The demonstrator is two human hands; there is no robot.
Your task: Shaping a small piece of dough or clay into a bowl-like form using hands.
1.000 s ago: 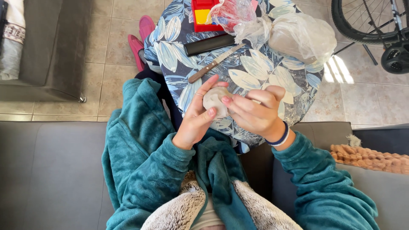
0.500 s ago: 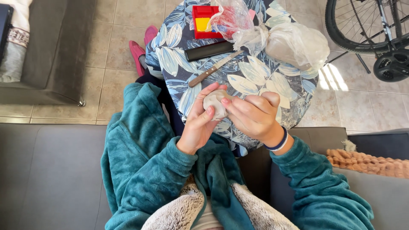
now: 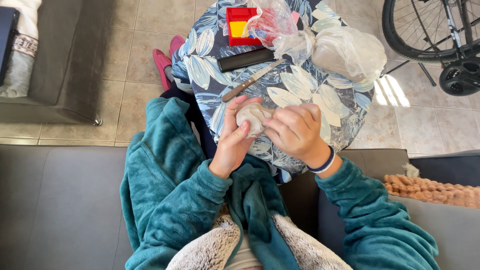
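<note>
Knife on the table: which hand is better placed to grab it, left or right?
Left, probably. The left hand cups the clay lump with its fingertips just below the wooden handle end of the knife. The right hand sits farther from the handle, pressing the lump.

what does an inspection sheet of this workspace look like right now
surface: small round table under a blue cloth with a leaf print, partly covered with things
job's things: pale grey lump of clay held above the table's near edge
clutter: wooden-handled knife, flat black case, red tray with a yellow piece inside, clear plastic bags, one wrapping a pale mass
grippers: left hand cups the lump, right hand presses on it from the side
cables: nothing seen
surroundings: grey sofa, tiled floor, bicycle wheel, pink slippers, knitted orange throw
</note>
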